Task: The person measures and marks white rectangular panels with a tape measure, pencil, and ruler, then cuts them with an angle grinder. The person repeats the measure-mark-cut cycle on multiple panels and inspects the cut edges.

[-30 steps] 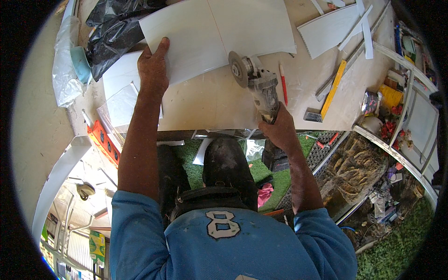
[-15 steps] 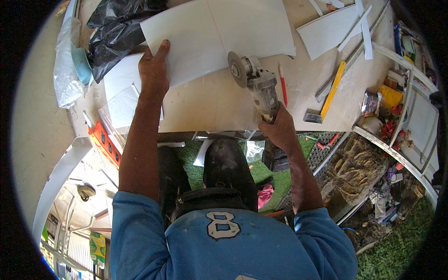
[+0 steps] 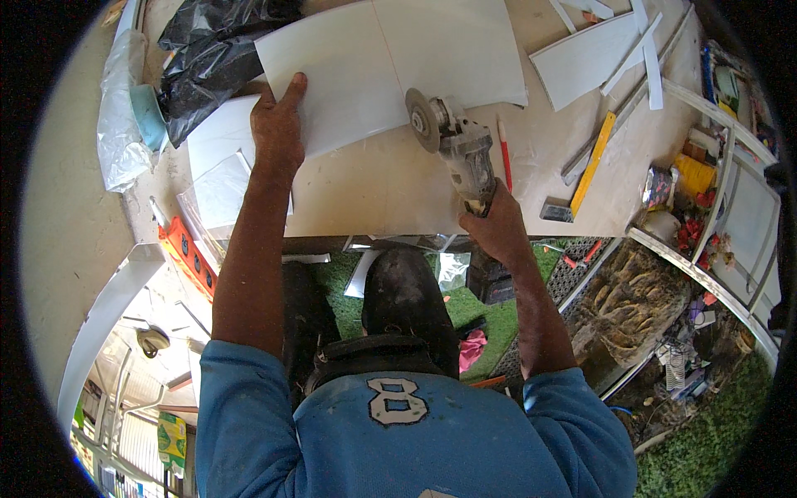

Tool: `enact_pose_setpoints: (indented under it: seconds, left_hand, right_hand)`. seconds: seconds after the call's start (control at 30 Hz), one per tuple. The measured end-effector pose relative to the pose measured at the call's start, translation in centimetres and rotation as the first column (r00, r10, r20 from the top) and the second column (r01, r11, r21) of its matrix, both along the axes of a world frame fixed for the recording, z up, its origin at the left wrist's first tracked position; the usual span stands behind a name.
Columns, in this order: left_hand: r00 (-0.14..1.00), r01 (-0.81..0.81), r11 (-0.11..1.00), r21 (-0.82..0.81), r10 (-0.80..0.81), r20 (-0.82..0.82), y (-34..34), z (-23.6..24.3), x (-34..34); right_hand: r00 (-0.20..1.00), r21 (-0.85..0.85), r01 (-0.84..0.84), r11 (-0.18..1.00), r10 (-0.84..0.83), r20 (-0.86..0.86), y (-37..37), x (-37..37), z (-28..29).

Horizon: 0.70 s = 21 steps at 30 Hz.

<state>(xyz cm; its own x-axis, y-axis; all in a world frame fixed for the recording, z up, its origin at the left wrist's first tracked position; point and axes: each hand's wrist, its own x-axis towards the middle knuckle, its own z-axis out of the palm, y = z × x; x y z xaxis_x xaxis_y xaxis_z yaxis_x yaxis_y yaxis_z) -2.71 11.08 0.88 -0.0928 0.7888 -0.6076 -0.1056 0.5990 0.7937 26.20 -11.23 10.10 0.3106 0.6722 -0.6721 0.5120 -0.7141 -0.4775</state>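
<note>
A large white panel (image 3: 332,62) with a thin reddish line across it lies on the work table (image 3: 365,195). My left hand (image 3: 278,124) grips its left edge, thumb on top and the other fingers hidden beneath. In my right hand (image 3: 496,222) is an angle grinder (image 3: 469,158), the fingers wrapped round its body. Its cutting disc (image 3: 423,121) stands at the panel's near edge, close to the lower end of the line; I cannot tell whether it touches. A red pencil (image 3: 505,153) lies just right of the grinder.
A yellow try square (image 3: 593,166) lies to the right, below white offcuts (image 3: 585,62). Black plastic sheeting (image 3: 220,66) is bunched at the far left. An orange level (image 3: 188,256) leans by the table's left corner. Assorted clutter fills a white frame (image 3: 706,274) at right.
Almost nothing differs. The panel and my left hand appear shifted very slightly right and down in the picture; the grinder stays at the panel's near edge.
</note>
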Motion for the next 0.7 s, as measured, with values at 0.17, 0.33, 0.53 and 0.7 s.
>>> enact_pose_setpoints:
  seconds: [0.17, 0.33, 0.53, 0.7]
  left_hand:
    - [1.0, -0.011, 1.0, 0.007, 0.011, 0.025, 0.0, -0.5, -0.1]
    - [0.998, -0.023, 0.999, 0.028, 0.022, 0.06, -0.1, -0.9, -0.2]
    - [0.996, -0.035, 0.999, 0.03, 0.032, 0.082, -0.2, -0.6, -0.1]
    - [0.999, -0.038, 0.999, 0.038, 0.037, 0.018, -0.4, -0.1, 0.1]
  right_hand:
    - [1.0, 0.004, -0.009, 1.0, 0.009, -0.012, 0.5, -0.1, 0.0]
    - [0.999, 0.006, 0.018, 1.0, -0.018, -0.031, 1.1, -0.2, -0.1]
    - [1.0, 0.048, -0.018, 0.999, 0.018, -0.005, 1.6, -0.3, -0.5]
    - [1.0, -0.011, 0.008, 1.0, -0.008, -0.018, 2.1, -0.3, -0.5]
